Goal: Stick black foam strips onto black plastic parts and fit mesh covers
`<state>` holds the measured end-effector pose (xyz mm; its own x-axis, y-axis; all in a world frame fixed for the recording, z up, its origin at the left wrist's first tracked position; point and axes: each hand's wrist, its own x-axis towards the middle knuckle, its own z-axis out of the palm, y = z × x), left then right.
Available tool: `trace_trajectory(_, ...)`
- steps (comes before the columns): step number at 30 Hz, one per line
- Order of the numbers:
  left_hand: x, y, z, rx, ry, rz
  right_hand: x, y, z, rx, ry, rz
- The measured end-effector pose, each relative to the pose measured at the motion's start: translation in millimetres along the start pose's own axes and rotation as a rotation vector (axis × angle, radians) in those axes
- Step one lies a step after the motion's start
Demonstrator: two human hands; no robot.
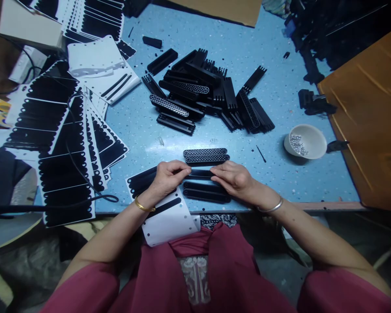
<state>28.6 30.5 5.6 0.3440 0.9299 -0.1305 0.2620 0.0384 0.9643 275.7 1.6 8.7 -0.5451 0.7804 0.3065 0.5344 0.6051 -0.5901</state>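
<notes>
A thin black strip (200,174) with a rounded outline is stretched between my two hands, just above the table. My left hand (171,177) pinches its left end, and my right hand (233,179) pinches the right end. Beyond it lie black bars with a lattice face (206,155), side by side. Nearer to me are smooth-faced black bars (206,192), also side by side. Under my left wrist rests a white backing sheet (169,224) with black strips on it, its near end hanging over the table edge.
Black plastic pieces (198,87) are heaped at the table's middle back. Stacked sheets of black strips (67,165) cover the left side, with a black cable (81,171) across them. A white bowl (314,141) holds small shiny parts. A brown box (371,117) stands at right.
</notes>
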Motion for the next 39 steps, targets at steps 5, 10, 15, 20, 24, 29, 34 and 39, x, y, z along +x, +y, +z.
trace_trajectory(5, 0.9, -2.1, 0.4, 0.000, 0.013, 0.004, -15.4, -6.2, -15.4, -0.044, 0.151, 0.133)
trace_trajectory(10, 1.2, -3.6, 1.2, 0.007, 0.023, 0.002, -49.4, -5.0, -24.0, -0.126, 0.450, 0.392)
trace_trajectory(15, -1.0, 0.3, 2.4, -0.006, 0.045, -0.039, -62.6, -2.5, -4.0, 0.093, 0.495, 0.573)
trace_trajectory(20, -1.6, -0.6, 3.5, 0.004, 0.058, -0.033, -53.2, -5.6, 9.3, 0.322, 0.485, 0.638)
trace_trajectory(24, -1.9, -5.4, 3.9, 0.034, 0.054, 0.008, -45.9, -3.2, 10.1, 0.323, 0.438, 0.582)
trace_trajectory(29, -2.4, -7.6, 4.3, 0.220, 0.037, 0.146, -39.8, 4.4, 11.5, 0.353, 0.385, 0.580)
trace_trajectory(34, -2.6, -9.3, 4.6, 0.334, 0.016, 0.227, -32.4, 6.7, 19.0, 0.343, 0.425, 0.679)
trace_trajectory(39, -3.7, -14.2, 4.8, 0.322, 0.037, 0.239, -26.7, 5.5, 28.0, 0.113, 0.482, 0.593)
